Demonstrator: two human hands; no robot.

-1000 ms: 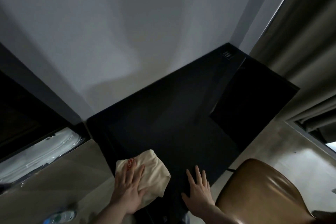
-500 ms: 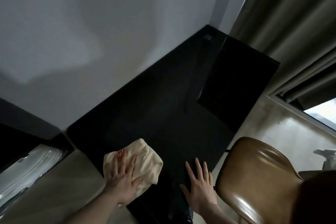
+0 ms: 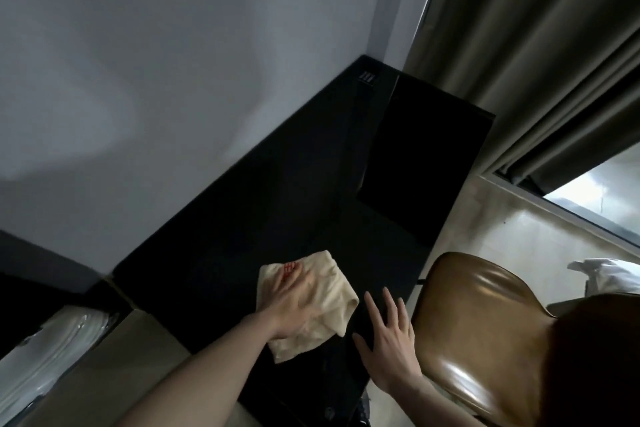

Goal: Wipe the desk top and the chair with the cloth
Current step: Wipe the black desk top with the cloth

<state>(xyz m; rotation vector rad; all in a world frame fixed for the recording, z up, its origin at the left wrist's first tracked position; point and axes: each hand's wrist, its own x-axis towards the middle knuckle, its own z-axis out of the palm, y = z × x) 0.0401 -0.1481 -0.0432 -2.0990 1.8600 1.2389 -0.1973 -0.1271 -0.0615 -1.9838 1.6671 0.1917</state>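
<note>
A black desk top [image 3: 277, 191] runs from the near left to the far corner by the wall. A cream cloth [image 3: 332, 291] with a small red mark lies on its near part. My left hand [image 3: 294, 302] presses flat on the cloth, fingers spread and blurred by motion. Resting flat on the desk's near edge just right of the cloth is my right hand [image 3: 388, 347], fingers apart and holding nothing. A brown leather chair [image 3: 485, 333] stands right of the desk, close to my right hand.
A darker black panel [image 3: 426, 163] lies on the desk's far right part. Grey-brown curtains [image 3: 536, 55] hang at the right above a window [image 3: 602, 198]. A grey wall [image 3: 173, 62] backs the desk. A shiny wrapped thing [image 3: 52, 350] sits at lower left.
My left hand has slid the cloth rightward across the desk, closer to my right hand. The camera has swung right, showing more curtain and window.
</note>
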